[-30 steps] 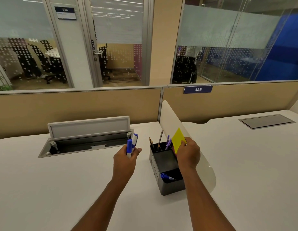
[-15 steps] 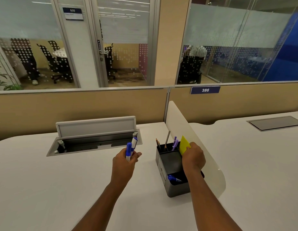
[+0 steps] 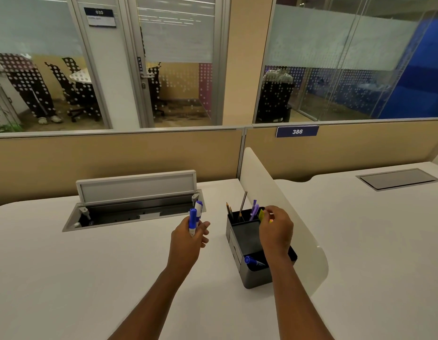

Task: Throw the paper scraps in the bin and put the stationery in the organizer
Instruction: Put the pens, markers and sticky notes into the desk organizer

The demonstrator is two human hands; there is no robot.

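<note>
- Head view: my right hand (image 3: pixel 275 230) is down over the far right corner of the black organizer (image 3: pixel 252 263), fingers pinched on a yellow sticky-note pad (image 3: pixel 262 215). Only a sliver of yellow shows past my fingers, so I judge the pad is mostly down in that back compartment; I grip it at the top edge so it can slide in upright.
- My left hand (image 3: pixel 189 238) is closed around two blue-capped markers (image 3: pixel 194 218), caps pointing up and away from me. I hold them just left of the organizer, off the desk, so they are ready to go in once the right hand is out of the way.
- The organizer stands on the white desk (image 3: pixel 90 278) against the low white divider (image 3: pixel 274 192). Its far compartments hold pencils (image 3: pixel 229 210) and purple pens (image 3: pixel 254 209) standing upright; the near compartment holds one blue marker (image 3: pixel 252 261) lying slanted.
- The middle compartment looks empty, which seems the likely home for my two markers.
- Far left, the desk's cable tray (image 3: pixel 137 212) is open with its lid up; it plays no part in this.
- I see no paper scraps and no bin in view, so I cannot tell where that half of the task stands.
</note>
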